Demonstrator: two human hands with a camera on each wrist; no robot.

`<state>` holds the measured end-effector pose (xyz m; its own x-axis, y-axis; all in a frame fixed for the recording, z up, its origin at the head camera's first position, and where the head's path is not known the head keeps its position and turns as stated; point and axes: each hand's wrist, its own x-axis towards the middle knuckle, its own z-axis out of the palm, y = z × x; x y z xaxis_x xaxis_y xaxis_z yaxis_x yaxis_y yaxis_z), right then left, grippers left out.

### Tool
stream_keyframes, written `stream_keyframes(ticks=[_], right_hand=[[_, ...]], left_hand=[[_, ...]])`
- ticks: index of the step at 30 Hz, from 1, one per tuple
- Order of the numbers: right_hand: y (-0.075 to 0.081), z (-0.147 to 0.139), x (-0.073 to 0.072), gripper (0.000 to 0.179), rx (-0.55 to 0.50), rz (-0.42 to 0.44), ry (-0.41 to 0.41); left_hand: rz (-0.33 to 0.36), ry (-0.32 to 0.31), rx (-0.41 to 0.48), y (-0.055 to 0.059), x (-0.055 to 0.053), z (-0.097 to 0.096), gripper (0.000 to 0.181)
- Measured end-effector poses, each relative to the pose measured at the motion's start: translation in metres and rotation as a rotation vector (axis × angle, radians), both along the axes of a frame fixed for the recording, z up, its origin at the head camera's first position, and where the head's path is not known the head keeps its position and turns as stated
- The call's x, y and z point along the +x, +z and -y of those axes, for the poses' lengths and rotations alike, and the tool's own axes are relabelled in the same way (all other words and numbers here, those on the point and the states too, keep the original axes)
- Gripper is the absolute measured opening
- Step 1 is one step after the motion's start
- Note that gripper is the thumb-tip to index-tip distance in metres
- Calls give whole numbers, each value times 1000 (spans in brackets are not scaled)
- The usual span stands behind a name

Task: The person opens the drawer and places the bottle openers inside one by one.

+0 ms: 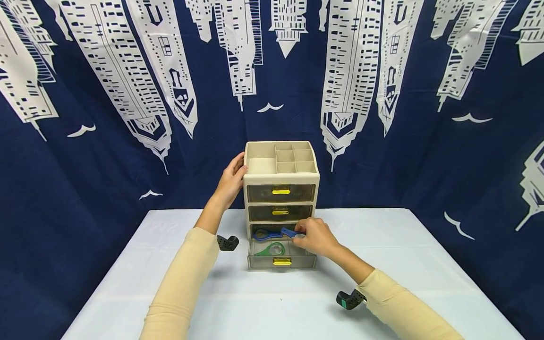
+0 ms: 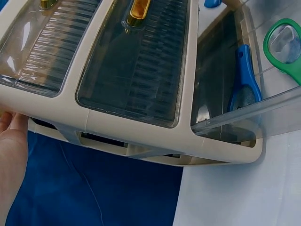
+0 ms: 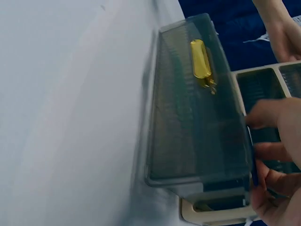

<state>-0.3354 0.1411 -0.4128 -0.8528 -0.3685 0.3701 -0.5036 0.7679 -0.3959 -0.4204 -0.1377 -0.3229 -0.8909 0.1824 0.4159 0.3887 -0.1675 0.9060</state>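
Note:
A cream drawer organizer point(image 1: 282, 177) stands at the table's far side with its clear bottom drawer point(image 1: 263, 263) pulled out. My left hand point(image 1: 231, 182) rests against the organizer's upper left side, fingers behind it and thumb near the top edge. Over the drawer's right part, my right hand point(image 1: 316, 237) pinches a blue magnifying glass point(image 1: 289, 232); its handle points left and the fingers mostly hide its round end. In the drawer lie another blue magnifying glass point(image 1: 262, 234), toward the back left, and a green magnifying glass point(image 1: 276, 249) nearer the front.
Two upper drawers with yellow handles point(image 1: 280, 191) are closed. The organizer's top has several compartments point(image 1: 285, 156). A white table point(image 1: 272, 307) lies beneath, and a navy curtain point(image 1: 280, 123) with white building prints hangs behind.

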Motion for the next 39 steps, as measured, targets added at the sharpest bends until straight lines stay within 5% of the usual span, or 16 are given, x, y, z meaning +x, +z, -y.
stream_keyframes(ticks=[11,18,27,33,39], right_hand=[[7,0,12,11,-45,-42,7],[10,-1,28,6,-168,44,59],[4,9,64,10,-292,218,142],[-11,18,83,19,-419,434,166],[-35,27,90,34,-763,881,147]], left_hand=[[-3,-5,3,1,1,0,55],[3,5,10,0,2,-1,55],[7,6,15,0,1,0,56],[12,8,43,0,0,-2,55],[11,10,13,-1,2,3,56]])
